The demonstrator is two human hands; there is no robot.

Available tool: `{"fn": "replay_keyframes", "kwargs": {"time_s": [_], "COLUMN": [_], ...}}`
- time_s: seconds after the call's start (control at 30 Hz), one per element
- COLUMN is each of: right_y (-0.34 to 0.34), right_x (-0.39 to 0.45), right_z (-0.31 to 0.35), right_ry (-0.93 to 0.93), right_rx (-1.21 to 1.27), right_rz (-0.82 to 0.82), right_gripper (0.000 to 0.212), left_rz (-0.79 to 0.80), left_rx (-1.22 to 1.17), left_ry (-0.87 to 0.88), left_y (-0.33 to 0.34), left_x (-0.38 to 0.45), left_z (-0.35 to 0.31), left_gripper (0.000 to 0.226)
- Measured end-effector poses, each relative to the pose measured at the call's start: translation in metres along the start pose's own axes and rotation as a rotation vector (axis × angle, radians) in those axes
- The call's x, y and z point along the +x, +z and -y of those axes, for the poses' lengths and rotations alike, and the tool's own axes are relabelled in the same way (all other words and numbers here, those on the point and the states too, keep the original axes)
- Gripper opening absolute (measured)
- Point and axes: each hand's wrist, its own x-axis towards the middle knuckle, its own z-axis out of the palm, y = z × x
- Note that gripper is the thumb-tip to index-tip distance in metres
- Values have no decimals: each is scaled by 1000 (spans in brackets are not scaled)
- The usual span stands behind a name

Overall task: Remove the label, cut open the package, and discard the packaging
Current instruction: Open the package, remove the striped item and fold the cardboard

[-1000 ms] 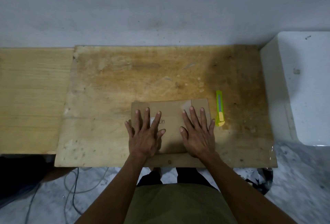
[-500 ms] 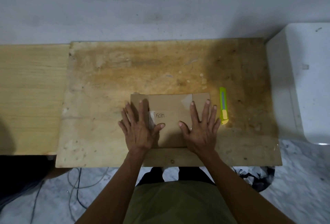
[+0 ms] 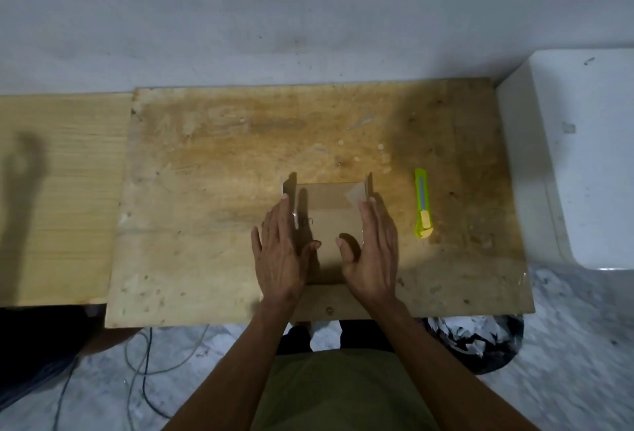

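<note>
A flat brown cardboard package (image 3: 330, 214) lies on the stained wooden board (image 3: 206, 197), near its front edge. Its left and right side flaps stand upright. My left hand (image 3: 279, 254) lies flat against the outside of the left flap, thumb on the middle panel. My right hand (image 3: 374, 248) does the same at the right flap. Clear tape (image 3: 353, 195) shines at the far right corner of the panel. Some handwriting (image 3: 308, 221) shows beside my left hand, partly hidden. A green and yellow utility knife (image 3: 422, 204) lies right of the package, apart from my hands.
A white box-like container (image 3: 576, 156) stands at the right of the board. A black bin bag with scraps (image 3: 480, 341) sits on the floor under the board's right front. Cables (image 3: 147, 355) lie on the floor at the left. A lighter wooden surface (image 3: 61, 197) adjoins on the left.
Both hands slid outward from the top of the flat cardboard to its sides, and the two side flaps now stand upright. The knife has not moved.
</note>
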Motion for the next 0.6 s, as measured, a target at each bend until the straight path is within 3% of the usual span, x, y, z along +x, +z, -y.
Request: {"fn": "replay_keyframes", "kwargs": {"time_s": [0.2, 0.33, 0.6], "right_y": [-11, -12, -6], "right_x": [-1, 5, 14], "right_z": [11, 10, 6], "right_ry": [90, 206, 235], "right_rx": [211, 468, 226], "right_rz": [56, 92, 89], "right_gripper": [73, 78, 91], "left_rz": [55, 55, -14], "left_rx": [-180, -285, -310], "left_ry": [-20, -130, -88], "left_y": [-4, -7, -4], "left_x": [0, 2, 5], "left_z": [3, 0, 1], "left_gripper": [108, 94, 83]}}
